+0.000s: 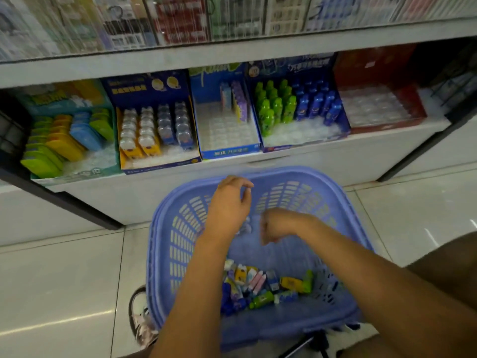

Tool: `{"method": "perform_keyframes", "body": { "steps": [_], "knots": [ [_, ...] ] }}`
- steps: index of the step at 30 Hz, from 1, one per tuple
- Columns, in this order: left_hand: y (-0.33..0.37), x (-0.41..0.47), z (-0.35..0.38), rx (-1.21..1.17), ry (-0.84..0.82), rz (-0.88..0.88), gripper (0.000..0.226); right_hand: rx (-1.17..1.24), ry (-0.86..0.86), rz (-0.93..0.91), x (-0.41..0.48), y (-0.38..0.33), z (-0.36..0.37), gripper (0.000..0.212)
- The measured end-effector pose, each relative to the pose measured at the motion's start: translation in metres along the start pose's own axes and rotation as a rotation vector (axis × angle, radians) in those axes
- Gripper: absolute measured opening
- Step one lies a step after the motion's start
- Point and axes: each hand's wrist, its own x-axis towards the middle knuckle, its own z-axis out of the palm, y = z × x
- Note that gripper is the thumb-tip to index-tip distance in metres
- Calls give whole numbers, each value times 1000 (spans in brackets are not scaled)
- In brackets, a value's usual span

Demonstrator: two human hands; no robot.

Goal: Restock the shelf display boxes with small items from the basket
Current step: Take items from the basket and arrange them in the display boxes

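I see the basket (175,241) standing on the floor (64,280), just before the shelf (335,153). The small items (260,285) lie in its near part. The left hand (229,205) and the right hand (276,226) are above its far part. On the shelf, five display boxes (229,151) stand side by side in a row.

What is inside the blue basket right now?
Small mixed packaged items piled at the near end of the basket. The left forearm covers the pile's left edge; anything beneath cannot be seen.
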Motion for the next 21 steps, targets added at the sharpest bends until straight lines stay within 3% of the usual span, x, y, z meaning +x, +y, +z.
{"method": "perform_keyframes", "body": {
  "steps": [3,6,8,14,21],
  "knots": [
    [-23,-16,33,197,-438,-189,20,-108,-95,-8,27,22,57,24],
    [-52,-52,64,362,-854,-345,35,-188,-143,-65,43,36,94,37],
    [-69,-72,79,449,-1027,-364,46,-202,-107,-122,53,42,106,36],
    [-89,-74,90,512,-1161,-307,56,-137,17,-233,63,42,129,27],
    [-96,-68,94,387,-1093,-395,37,-117,-64,-284,70,42,133,25]
  ]
}}
